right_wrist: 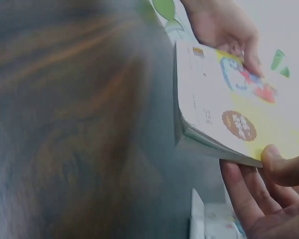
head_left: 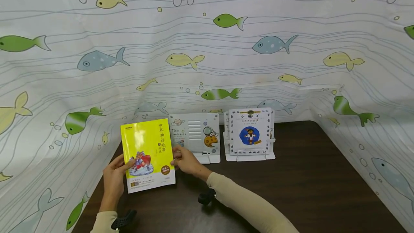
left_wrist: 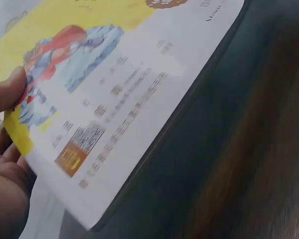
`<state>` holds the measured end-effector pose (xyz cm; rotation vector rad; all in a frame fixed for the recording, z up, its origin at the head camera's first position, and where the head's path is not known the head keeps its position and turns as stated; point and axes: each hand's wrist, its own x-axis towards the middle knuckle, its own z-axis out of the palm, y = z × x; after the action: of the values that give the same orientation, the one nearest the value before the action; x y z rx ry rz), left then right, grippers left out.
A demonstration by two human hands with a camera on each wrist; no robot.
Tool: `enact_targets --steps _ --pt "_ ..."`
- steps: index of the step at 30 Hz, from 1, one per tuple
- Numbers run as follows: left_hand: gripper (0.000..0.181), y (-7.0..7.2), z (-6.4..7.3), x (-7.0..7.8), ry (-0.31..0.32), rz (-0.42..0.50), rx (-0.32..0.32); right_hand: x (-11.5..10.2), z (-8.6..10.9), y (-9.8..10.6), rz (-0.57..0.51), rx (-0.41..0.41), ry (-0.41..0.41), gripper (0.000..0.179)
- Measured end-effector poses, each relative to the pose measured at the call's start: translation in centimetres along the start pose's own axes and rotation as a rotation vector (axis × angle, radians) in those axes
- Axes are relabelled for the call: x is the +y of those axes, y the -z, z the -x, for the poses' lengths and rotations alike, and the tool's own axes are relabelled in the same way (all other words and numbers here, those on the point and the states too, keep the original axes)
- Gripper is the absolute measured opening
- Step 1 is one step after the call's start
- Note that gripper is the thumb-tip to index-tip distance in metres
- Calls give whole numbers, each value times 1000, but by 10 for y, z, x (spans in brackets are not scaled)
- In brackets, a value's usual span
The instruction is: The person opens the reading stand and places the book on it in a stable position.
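A yellow book (head_left: 147, 143) with a white lower band is held up by both hands at the left of the table, its front cover towards the head camera. The left hand (head_left: 114, 179) grips its left edge, thumb over the cover picture and fingers behind. On the opposite edge, the right hand (head_left: 187, 160) pinches the book, and in the right wrist view its thumb (right_wrist: 276, 162) lies at the cover edge with the fingers underneath. Just behind the right hand stands a white bookstand (head_left: 194, 132) with space drawings, partly covered by the yellow book.
A second bookstand (head_left: 271, 154) to the right bears a white book (head_left: 250, 125) with a blue round picture, standing upright. Both stands are at the back of the dark wooden table (head_left: 291, 190). A fish-patterned curtain (head_left: 226, 64) hangs behind and along the sides.
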<state>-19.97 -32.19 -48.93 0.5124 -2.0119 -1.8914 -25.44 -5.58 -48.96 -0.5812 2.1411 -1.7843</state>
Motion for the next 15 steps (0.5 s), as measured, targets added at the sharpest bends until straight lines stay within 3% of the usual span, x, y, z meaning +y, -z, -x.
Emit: enact_targets --steps 9,12,15 --pt "40 -29 5 18 -92 109 -40 -6 9 40 -9 40 72 27" --pt "41 -36 10 25 -113 88 -64 -9 12 51 -7 33 103 27" --pt "41 -41 14 31 -172 -11 -87 -12 16 64 0 31 137 30"
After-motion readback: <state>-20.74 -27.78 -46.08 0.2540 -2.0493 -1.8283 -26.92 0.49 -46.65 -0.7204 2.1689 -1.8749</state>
